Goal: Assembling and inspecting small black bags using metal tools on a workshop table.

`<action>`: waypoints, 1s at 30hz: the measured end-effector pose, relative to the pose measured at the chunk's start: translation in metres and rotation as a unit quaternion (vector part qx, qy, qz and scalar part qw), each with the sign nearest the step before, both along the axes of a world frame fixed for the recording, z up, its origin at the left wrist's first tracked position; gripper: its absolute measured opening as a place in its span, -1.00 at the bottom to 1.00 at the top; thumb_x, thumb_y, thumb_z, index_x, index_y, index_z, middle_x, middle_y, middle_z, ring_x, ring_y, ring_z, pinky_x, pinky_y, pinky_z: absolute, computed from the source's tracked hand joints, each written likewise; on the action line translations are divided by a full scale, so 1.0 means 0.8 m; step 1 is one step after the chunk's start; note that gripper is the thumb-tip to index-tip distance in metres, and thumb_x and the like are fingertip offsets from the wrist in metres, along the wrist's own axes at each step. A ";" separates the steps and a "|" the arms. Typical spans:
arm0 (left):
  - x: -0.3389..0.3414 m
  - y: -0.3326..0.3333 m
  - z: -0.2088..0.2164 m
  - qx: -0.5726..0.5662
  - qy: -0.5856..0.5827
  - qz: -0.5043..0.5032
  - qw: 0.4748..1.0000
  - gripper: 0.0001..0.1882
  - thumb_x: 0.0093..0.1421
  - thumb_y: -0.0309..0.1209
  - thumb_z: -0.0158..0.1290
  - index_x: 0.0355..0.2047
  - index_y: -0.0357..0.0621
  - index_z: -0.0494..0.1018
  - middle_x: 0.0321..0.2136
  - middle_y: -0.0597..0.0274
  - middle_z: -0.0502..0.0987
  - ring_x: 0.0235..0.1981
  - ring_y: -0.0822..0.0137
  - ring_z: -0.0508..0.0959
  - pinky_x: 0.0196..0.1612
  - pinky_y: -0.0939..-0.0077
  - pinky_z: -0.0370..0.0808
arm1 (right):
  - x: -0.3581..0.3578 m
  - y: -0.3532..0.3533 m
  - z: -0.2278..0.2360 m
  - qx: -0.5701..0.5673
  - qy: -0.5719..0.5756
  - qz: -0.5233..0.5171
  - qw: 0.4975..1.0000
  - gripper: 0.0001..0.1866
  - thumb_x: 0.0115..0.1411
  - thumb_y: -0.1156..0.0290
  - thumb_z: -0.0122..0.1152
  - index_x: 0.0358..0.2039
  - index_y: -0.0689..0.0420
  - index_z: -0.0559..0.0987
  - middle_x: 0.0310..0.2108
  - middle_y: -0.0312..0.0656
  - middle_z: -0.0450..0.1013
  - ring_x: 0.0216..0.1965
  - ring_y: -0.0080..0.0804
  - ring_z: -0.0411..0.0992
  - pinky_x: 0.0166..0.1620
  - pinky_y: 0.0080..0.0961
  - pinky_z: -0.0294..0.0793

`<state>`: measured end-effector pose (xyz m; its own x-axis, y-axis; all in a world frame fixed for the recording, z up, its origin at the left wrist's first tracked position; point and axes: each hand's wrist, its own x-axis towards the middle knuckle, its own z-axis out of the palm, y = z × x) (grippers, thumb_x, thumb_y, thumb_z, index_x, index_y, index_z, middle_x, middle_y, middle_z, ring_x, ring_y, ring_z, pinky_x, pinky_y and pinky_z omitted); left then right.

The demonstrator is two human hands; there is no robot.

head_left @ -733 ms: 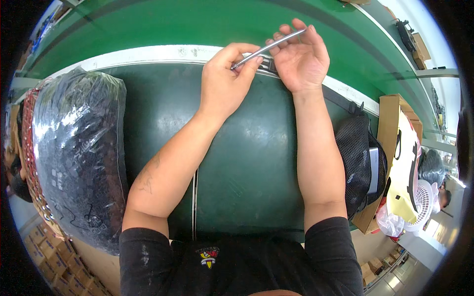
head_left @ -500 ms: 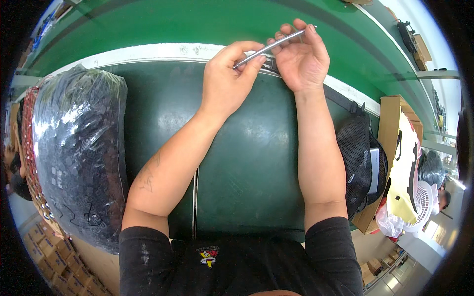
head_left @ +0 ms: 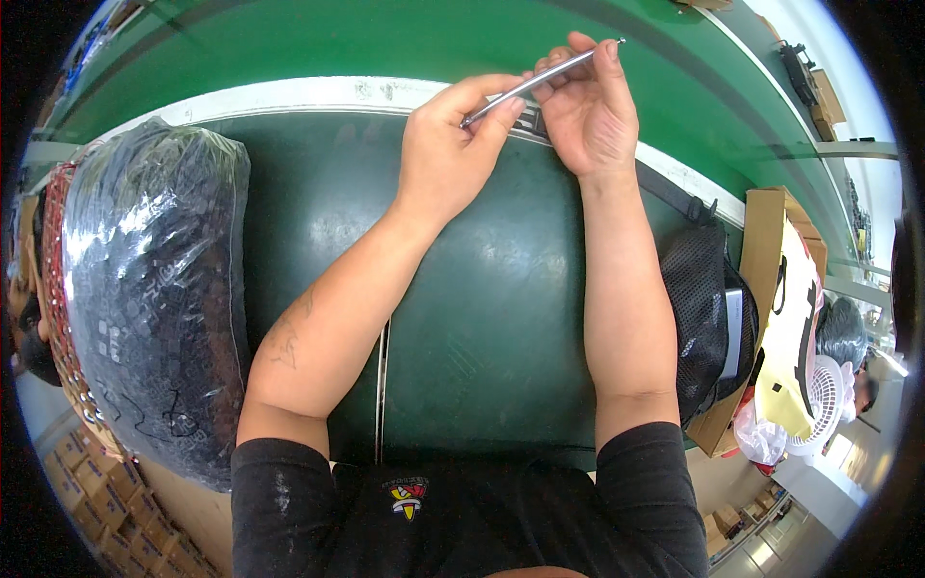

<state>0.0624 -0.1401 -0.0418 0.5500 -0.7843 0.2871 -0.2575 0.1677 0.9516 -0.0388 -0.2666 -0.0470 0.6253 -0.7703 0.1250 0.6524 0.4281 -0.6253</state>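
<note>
The metal rod (head_left: 540, 82) has tilted steeper; its far tip now sits higher, past the right hand (head_left: 588, 111).

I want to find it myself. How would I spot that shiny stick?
Look at the dark green table, far edge. Both hands, left hand and right hand, hold a thin rod above it. It is the only slim, silver, straight thing there.

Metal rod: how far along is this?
Nothing finished shows. In hand: both the left hand and right hand pinch the thin metal rod above the green bench. Left: the large clear bag of small dark parts sits closed and untouched at the left.
</note>
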 end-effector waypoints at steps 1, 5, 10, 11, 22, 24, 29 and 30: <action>0.000 -0.001 -0.001 0.001 0.000 0.001 1.000 -0.83 0.17 -0.46 0.14 -0.22 -0.19 0.57 -0.48 0.29 0.58 -0.54 0.57 0.43 -0.46 0.65 0.38 | 0.001 0.000 0.000 0.001 0.000 0.001 1.000 -0.67 0.25 0.15 0.17 -0.22 0.20 0.55 -0.36 -0.17 0.48 -0.25 -0.36 0.45 -0.08 -0.30 0.45; 0.002 -0.003 -0.003 -0.032 0.004 -0.002 0.999 -0.81 0.17 -0.45 0.14 -0.19 -0.18 0.58 -0.45 0.25 0.60 -0.52 0.56 0.45 -0.45 0.65 0.39 | 0.002 0.001 0.000 -0.010 0.008 -0.004 1.000 -0.63 0.27 0.12 0.14 -0.21 0.23 0.56 -0.37 -0.14 0.50 -0.26 -0.33 0.47 -0.09 -0.31 0.47; 0.002 -0.001 -0.004 -0.031 -0.002 -0.006 1.000 -0.79 0.18 -0.44 0.13 -0.17 -0.18 0.58 -0.40 0.22 0.61 -0.48 0.54 0.48 -0.41 0.65 0.42 | 0.002 0.003 0.000 -0.020 0.014 -0.005 1.000 -0.61 0.27 0.10 0.13 -0.23 0.24 0.56 -0.36 -0.13 0.51 -0.25 -0.32 0.49 -0.09 -0.30 0.47; 0.002 -0.001 -0.004 -0.035 0.001 -0.007 0.999 -0.79 0.19 -0.44 0.13 -0.17 -0.18 0.58 -0.38 0.21 0.62 -0.46 0.53 0.49 -0.39 0.65 0.42 | 0.002 0.003 0.000 -0.026 0.015 -0.001 1.000 -0.61 0.27 0.11 0.13 -0.23 0.24 0.57 -0.36 -0.13 0.52 -0.25 -0.31 0.49 -0.08 -0.29 0.47; 0.001 -0.003 -0.008 -0.054 0.025 -0.013 0.998 -0.78 0.19 -0.46 0.13 -0.14 -0.16 0.57 -0.35 0.21 0.62 -0.42 0.52 0.52 -0.35 0.66 0.44 | 0.002 0.005 -0.001 -0.081 0.048 0.007 0.996 -0.62 0.29 0.12 0.10 -0.25 0.24 0.60 -0.35 -0.13 0.53 -0.23 -0.31 0.49 -0.06 -0.31 0.45; 0.002 -0.003 -0.008 -0.053 0.015 -0.016 0.998 -0.77 0.18 -0.46 0.14 -0.14 -0.14 0.57 -0.35 0.22 0.62 -0.42 0.52 0.53 -0.36 0.65 0.44 | 0.002 0.004 -0.002 -0.078 0.045 0.005 0.996 -0.61 0.30 0.12 0.09 -0.25 0.24 0.59 -0.35 -0.12 0.53 -0.23 -0.31 0.49 -0.06 -0.31 0.44; 0.001 -0.002 -0.007 -0.045 0.022 -0.017 0.999 -0.76 0.16 -0.45 0.16 -0.13 -0.13 0.57 -0.38 0.23 0.61 -0.44 0.52 0.52 -0.39 0.64 0.44 | 0.003 0.002 -0.004 -0.064 0.042 0.005 0.997 -0.61 0.31 0.12 0.07 -0.25 0.25 0.59 -0.35 -0.10 0.52 -0.23 -0.31 0.48 -0.06 -0.31 0.45; 0.001 -0.002 -0.006 -0.046 0.029 -0.018 0.998 -0.75 0.15 -0.45 0.17 -0.13 -0.13 0.57 -0.41 0.25 0.60 -0.47 0.53 0.49 -0.41 0.64 0.42 | 0.003 0.003 -0.004 -0.057 0.046 -0.003 0.997 -0.61 0.31 0.12 0.07 -0.25 0.25 0.58 -0.35 -0.10 0.51 -0.23 -0.30 0.48 -0.06 -0.31 0.45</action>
